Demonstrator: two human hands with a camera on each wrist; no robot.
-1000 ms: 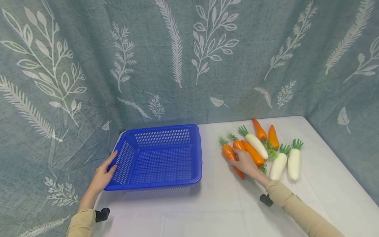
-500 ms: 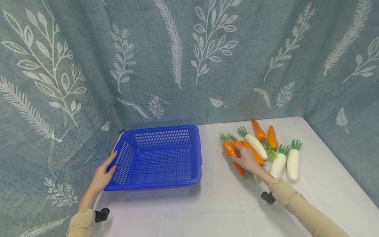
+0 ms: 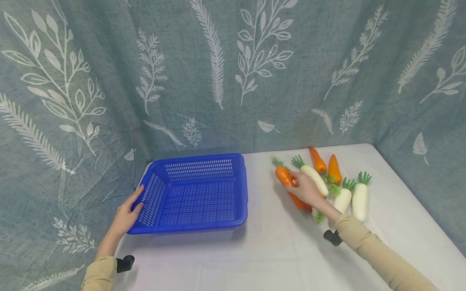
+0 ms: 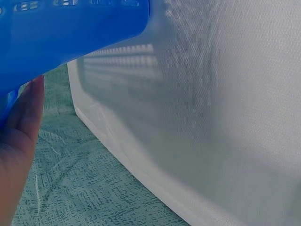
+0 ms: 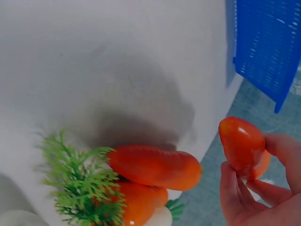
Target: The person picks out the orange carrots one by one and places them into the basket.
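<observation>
Right hand [image 3: 307,188] pinches 1 carrot [image 5: 241,143]; only head view shows 3 radishes [image 3: 343,200].

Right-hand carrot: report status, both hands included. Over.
Right hand pinching carrot, seemingly raised off the table. Left hand touching blue basket at its left side. Basket's right rim stands between carrot and interior.

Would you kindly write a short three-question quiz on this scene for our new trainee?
1. How many white radishes show in the head view?
2. What does the right hand hold: (A) a white radish, (B) a carrot, or (C) nothing?
3. True or false: a carrot lies inside the blue basket.

Key: 1. Three. 2. B. 3. False; its inside is bare, and the left hand touches its side.
</observation>
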